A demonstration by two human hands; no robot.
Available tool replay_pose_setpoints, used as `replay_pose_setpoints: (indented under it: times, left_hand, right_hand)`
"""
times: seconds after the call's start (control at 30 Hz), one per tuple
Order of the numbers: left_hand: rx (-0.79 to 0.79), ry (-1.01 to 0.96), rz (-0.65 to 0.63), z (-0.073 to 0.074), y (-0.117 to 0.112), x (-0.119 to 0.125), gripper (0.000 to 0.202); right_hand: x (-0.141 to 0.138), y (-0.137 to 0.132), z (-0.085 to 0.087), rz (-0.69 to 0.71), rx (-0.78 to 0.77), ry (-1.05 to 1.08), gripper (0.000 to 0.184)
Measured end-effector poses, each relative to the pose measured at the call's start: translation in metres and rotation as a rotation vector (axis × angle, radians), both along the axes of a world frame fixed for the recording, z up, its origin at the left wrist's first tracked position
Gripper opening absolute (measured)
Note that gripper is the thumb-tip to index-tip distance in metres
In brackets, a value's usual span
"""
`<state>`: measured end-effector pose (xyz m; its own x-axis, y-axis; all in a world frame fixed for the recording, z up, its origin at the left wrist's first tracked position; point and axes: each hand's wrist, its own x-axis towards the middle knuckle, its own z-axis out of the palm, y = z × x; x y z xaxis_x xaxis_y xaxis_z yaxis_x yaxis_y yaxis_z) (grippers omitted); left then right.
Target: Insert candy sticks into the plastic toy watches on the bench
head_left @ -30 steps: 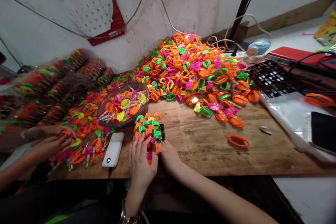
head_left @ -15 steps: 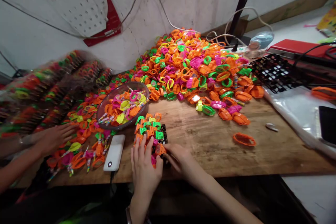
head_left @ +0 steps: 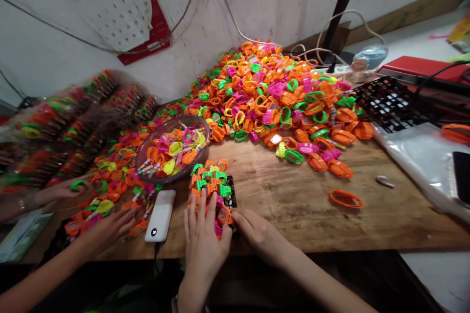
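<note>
Rows of orange, green and pink plastic toy watches (head_left: 208, 183) sit on a black grid (head_left: 230, 190) at the table's front. My left hand (head_left: 203, 242) lies over the lower rows, fingers stretched out and apart, its thumb at the near end. From the right, my right hand (head_left: 259, 234) is closed, thumb and finger at the edge of an orange toy watch (head_left: 224, 215) by the grid's side. Its other fingers are curled under and partly hidden. What lies beneath my left palm cannot be seen.
A large heap of toy watches (head_left: 253, 93) rises at the back. A clear bowl (head_left: 175, 176) of them and a white power bank (head_left: 160, 216) stand to the left. Another person's hands (head_left: 110, 230) work among loose pieces. An orange loop (head_left: 345, 199) lies at right.
My right hand has shifted slightly, its fingers now more curled at the orange toy watch. My left hand stays nearly in place. The other person's hands have moved, one now holding a green piece.
</note>
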<state>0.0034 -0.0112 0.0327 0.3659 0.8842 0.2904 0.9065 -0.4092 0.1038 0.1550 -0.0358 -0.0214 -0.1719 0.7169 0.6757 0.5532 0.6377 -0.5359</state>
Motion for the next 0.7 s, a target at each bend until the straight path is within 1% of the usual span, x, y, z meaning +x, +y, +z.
replay_pose_setpoints:
  times: [0.07,0.13,0.2,0.27,0.33,0.4,0.47,0.53,0.63,0.7]
  left_hand:
    - [-0.016,0.019,-0.003,0.001,0.001,-0.001,0.059]
    - [-0.030,0.032,-0.011,0.005,0.005,-0.003,0.056]
    - [-0.040,0.014,-0.015,0.010,0.013,-0.005,0.046]
    - [-0.038,-0.029,-0.019,0.017,0.023,-0.008,0.033]
    - [-0.028,-0.065,-0.026,0.025,0.034,-0.010,0.026]
    - [-0.028,-0.075,-0.063,0.030,0.044,-0.012,0.021]
    - [-0.039,-0.097,-0.120,0.032,0.050,-0.013,0.017]
    - [-0.038,-0.156,-0.168,0.028,0.054,-0.014,0.017]
    - [-0.002,-0.266,-0.160,0.019,0.054,-0.013,0.020]
    - [0.017,-0.301,-0.132,0.015,0.053,-0.011,0.021]
  right_hand:
    - [-0.001,0.000,-0.002,-0.001,0.001,0.024,0.037]
    - [0.000,0.003,-0.001,0.015,-0.007,0.022,0.031]
    - [0.002,0.007,0.003,0.029,-0.044,0.028,0.023]
    - [0.004,0.011,0.009,0.022,-0.132,0.061,0.018]
    - [0.003,0.014,0.013,-0.021,-0.242,0.131,0.015]
    - [-0.001,0.013,0.016,-0.076,-0.291,0.223,0.023]
    - [-0.009,0.010,0.016,-0.119,-0.241,0.308,0.031]
    - [-0.017,0.007,0.015,-0.139,-0.151,0.369,0.035]
    - [-0.024,0.002,0.012,-0.125,-0.081,0.402,0.039]
    - [-0.022,0.001,0.011,-0.072,-0.073,0.386,0.040]
